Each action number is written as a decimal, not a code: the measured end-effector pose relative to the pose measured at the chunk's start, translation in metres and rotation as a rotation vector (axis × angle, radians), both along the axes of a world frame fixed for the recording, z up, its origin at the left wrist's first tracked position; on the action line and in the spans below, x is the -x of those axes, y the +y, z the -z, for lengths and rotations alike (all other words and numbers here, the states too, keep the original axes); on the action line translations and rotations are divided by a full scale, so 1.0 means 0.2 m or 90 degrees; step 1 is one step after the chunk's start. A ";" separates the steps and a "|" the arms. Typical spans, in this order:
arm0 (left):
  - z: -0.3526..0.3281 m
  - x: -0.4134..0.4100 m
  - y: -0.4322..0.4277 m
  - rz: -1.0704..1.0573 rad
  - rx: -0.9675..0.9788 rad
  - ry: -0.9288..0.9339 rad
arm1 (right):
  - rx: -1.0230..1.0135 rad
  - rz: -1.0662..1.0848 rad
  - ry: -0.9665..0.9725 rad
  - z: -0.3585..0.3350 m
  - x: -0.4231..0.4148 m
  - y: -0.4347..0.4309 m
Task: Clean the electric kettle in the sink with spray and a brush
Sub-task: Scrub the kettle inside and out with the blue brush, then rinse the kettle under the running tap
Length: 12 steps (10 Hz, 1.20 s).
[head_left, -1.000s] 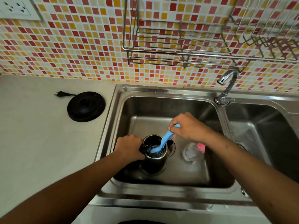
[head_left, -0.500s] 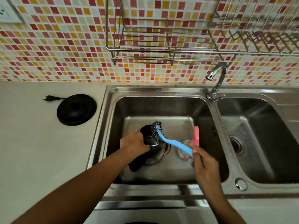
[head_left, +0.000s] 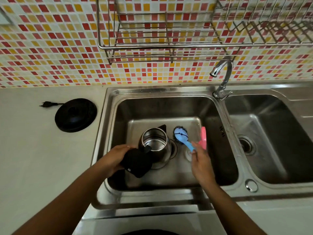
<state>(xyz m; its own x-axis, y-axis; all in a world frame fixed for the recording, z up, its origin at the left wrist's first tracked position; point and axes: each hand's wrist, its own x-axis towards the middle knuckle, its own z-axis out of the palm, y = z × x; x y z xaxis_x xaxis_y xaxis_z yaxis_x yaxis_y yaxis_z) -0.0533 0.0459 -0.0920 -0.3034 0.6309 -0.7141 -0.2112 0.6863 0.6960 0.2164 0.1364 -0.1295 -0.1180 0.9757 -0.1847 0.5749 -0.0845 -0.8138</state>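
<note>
The steel electric kettle (head_left: pixel 161 154) stands upright in the left sink basin (head_left: pixel 218 133) with its lid swung open and its inside bare. My left hand (head_left: pixel 112 158) grips its black handle on the near-left side. The blue brush (head_left: pixel 182 137) lies just right of the kettle, its steel-wool head down on the sink floor. My right hand (head_left: pixel 201 164) holds the end of its handle in the fingertips. The spray bottle with the pink trigger head (head_left: pixel 203 138) stands right beside the brush, and my right hand partly hides its clear body.
The kettle's black base (head_left: pixel 76 115) and its plug (head_left: pixel 45 104) lie on the counter to the left. The faucet (head_left: pixel 221 78) rises between the two basins. A wire rack (head_left: pixel 169 39) hangs on the tiled wall above. The right basin (head_left: pixel 271 141) has a drain.
The brush has come out of the kettle and moved right and down until its head rests on the sink floor. My left hand has slid from the kettle's rim onto its handle.
</note>
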 end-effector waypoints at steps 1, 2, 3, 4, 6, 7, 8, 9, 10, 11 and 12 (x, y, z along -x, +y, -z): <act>-0.01 -0.04 -0.06 -0.078 -0.073 -0.073 | 0.071 -0.042 -0.015 0.10 0.06 0.06; 0.05 -0.09 -0.15 -0.133 -0.100 -0.054 | 0.199 -0.069 -0.119 0.29 0.10 0.10; 0.10 -0.13 -0.22 -0.087 -0.104 0.042 | 0.294 -0.121 -0.212 0.40 0.09 0.09; 0.14 -0.20 -0.28 0.043 -0.141 0.131 | 0.321 -0.261 -0.400 0.44 0.08 0.08; 0.15 -0.32 -0.22 0.009 -0.109 0.103 | 0.321 -0.402 -0.395 0.34 0.09 0.11; 0.19 -0.36 -0.18 -0.018 -0.020 0.126 | 0.247 -0.414 -0.341 0.22 0.12 0.16; 0.22 -0.40 -0.13 -0.034 -0.009 0.183 | 0.099 -0.359 -0.214 -0.03 0.17 0.27; 0.29 -0.40 -0.09 -0.113 -0.074 0.229 | 0.060 -0.264 -0.098 -0.18 0.16 0.39; 0.25 -0.29 -0.02 -0.213 -0.108 0.206 | -0.090 -0.082 -0.026 -0.27 0.07 0.61; 0.24 -0.22 0.03 -0.219 -0.096 0.226 | -0.179 0.004 -0.059 -0.30 -0.01 0.75; 0.31 -0.20 0.06 -0.158 -0.090 0.266 | -0.199 0.099 -0.082 -0.31 -0.06 0.95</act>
